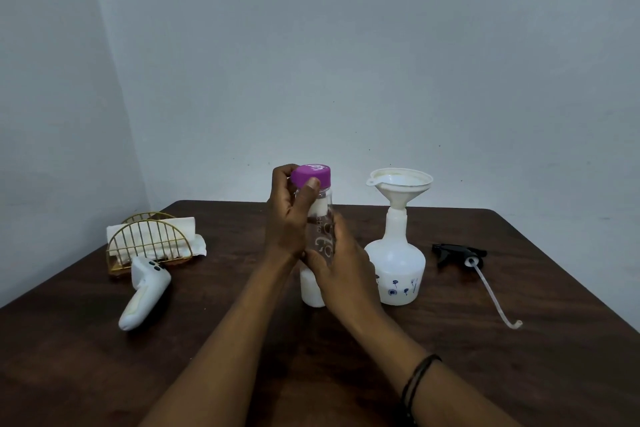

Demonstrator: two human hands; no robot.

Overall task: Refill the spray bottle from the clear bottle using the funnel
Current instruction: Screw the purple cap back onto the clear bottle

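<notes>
A clear bottle (320, 229) with a purple cap (311, 174) stands upright in the middle of the dark table (104, 357). My left hand (289, 215) grips the cap, thumb on its front. My right hand (337, 263) holds the bottle's lower body from the right. Just to the right stands the white spray bottle (396, 263), with a white funnel (400, 184) seated in its open neck. The black trigger sprayer head (457, 253) lies on the table further right, its tube (491, 295) trailing toward me.
At the left stands a gold wire napkin holder (149, 246) with white napkins. A white controller (145, 291) lies in front of it. Grey walls rise close behind the table.
</notes>
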